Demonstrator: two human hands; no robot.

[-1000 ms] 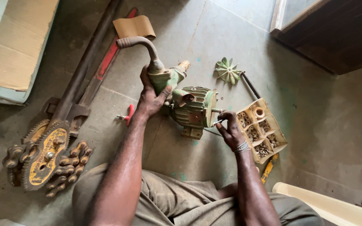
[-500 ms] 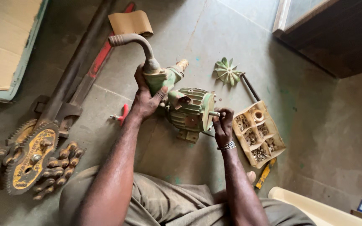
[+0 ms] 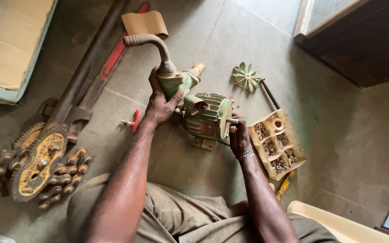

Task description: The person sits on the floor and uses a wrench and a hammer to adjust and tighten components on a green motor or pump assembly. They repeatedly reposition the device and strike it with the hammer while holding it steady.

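A repair workshop: chain pipe wrench [image 3: 37,157], sorted nuts box [image 3: 276,144], bare concrete floor [image 3: 338,148].

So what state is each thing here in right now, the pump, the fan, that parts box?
Green pump motor: on the floor, its rear shaft bare.
Left hand: gripping the pump head.
Right hand: at the shaft end; grip unclear.
Fan blade: off the motor, lying on the floor.
Cardboard parts box: open, holding small fittings.
Red-handled tool: lying on the floor, untouched.
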